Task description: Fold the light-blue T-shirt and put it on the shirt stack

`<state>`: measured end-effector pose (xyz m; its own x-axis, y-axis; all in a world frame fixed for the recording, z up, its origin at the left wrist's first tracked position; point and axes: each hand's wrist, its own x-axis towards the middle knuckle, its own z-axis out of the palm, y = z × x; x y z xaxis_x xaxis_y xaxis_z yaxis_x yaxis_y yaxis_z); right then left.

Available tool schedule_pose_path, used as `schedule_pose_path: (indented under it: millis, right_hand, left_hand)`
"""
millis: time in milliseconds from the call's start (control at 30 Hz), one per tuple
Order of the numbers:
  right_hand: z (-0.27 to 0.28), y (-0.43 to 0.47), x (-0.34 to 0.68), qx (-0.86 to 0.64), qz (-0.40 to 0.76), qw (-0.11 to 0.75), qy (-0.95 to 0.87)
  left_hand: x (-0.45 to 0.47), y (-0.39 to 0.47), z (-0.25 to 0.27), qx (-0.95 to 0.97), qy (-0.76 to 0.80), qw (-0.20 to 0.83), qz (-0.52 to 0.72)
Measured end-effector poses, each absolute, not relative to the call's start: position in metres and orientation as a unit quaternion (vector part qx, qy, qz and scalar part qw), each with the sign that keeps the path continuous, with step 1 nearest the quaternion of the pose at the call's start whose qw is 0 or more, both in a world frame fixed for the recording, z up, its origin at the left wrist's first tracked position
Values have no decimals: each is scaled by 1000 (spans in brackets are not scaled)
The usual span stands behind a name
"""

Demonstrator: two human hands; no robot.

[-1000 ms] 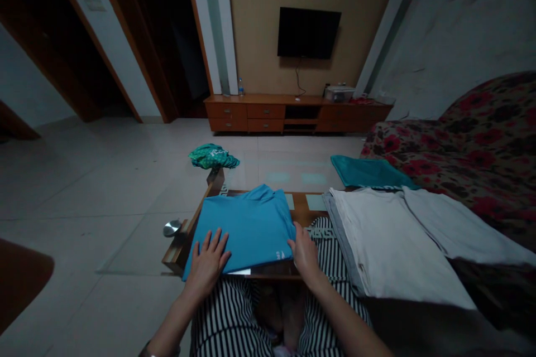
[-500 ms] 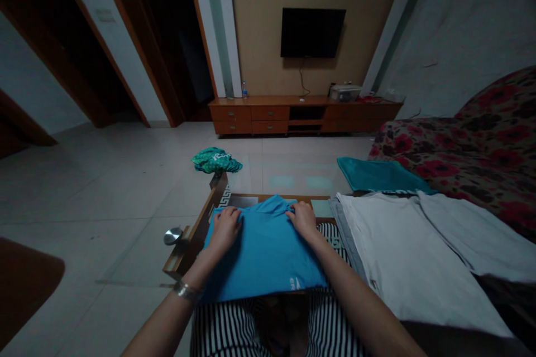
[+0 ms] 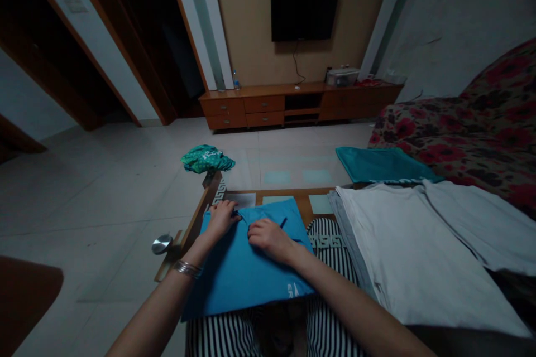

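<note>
A folded blue shirt (image 3: pixel 255 273) with a small white logo lies across my lap and the edge of a glass-topped table. At its far left edge, my left hand (image 3: pixel 223 218) has its fingers curled on the fabric, which is gathered there. My right hand (image 3: pixel 271 239) rests on the upper middle of the shirt with its fingers bent, gripping the cloth. A small dark strip (image 3: pixel 284 222) shows on the shirt just beyond my right hand. Both sets of fingertips are partly hidden in the cloth.
White and grey folded clothes (image 3: pixel 419 256) lie to my right, with a teal cloth (image 3: pixel 381 164) beyond them. A crumpled green cloth (image 3: pixel 207 158) sits on the table's far left corner. Further off are a floral sofa (image 3: pixel 452 122) and a low TV cabinet (image 3: pixel 263 105).
My right hand has moved left and nearer to me, from the shirt's far right corner to its upper middle. The shirt's far right part now lies flatter. The view has tilted down slightly.
</note>
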<state>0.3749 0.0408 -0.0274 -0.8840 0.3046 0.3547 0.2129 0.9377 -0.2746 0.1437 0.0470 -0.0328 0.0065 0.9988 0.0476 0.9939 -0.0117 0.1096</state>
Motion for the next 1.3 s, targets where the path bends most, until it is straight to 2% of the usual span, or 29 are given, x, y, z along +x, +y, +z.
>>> schedule_pose_path:
  millis: [100, 233, 333, 433, 567, 700, 900, 1000, 1100, 1300]
  right_hand:
    - [-33, 18, 390, -115, 112, 185, -969]
    - [-32, 3, 409, -173, 172, 185, -952]
    - [-26, 2, 415, -290, 230, 210, -905]
    - [-20, 11, 416, -463, 232, 220, -827]
    - [-18, 27, 404, -567, 199, 161, -783]
    - [-15, 36, 390, -532, 220, 104, -811]
    - [8, 71, 391, -477, 276, 154, -820]
    - [30, 92, 390, -370, 348, 180, -842]
    - [50, 104, 383, -251, 419, 162, -858]
    - [63, 104, 367, -159, 455, 115, -869]
  left_hand:
    - [144, 43, -34, 708, 704, 12, 58]
    - [144, 40, -35, 709, 702, 10, 63]
    - [144, 40, -36, 714, 697, 13, 67]
    - [144, 40, -36, 716, 695, 22, 67]
    - [145, 40, -35, 712, 697, 34, 72]
    - [145, 40, -35, 710, 699, 34, 80]
    - [145, 39, -36, 713, 695, 39, 87]
    - [145, 41, -34, 714, 694, 43, 82]
    - [143, 43, -35, 719, 689, 48, 76]
    - [141, 48, -33, 735, 669, 79, 77]
